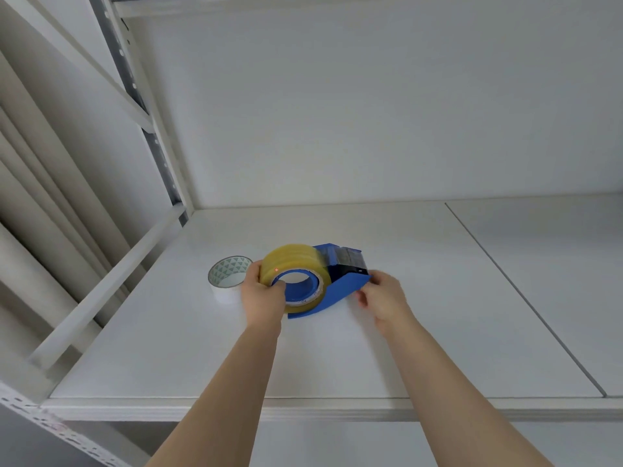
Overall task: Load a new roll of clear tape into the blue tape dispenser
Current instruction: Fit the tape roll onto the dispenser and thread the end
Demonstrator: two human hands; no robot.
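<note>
The blue tape dispenser [344,289] lies on the white shelf [337,358]. A yellowish clear tape roll [290,261] sits on the dispenser's blue hub [296,281]. My left hand [264,298] grips the roll's left side, thumb reaching into the hub opening. Tape runs from the roll toward the dark cutter end [347,261]. My right hand [381,296] pinches the dispenser's front blue edge by the cutter.
A second, white tape roll [227,276] with a green-patterned core lies just left of my left hand. Metal shelf uprights and a rail [111,281] border the left. A seam [526,298] divides the shelf boards on the right. The back wall is close behind.
</note>
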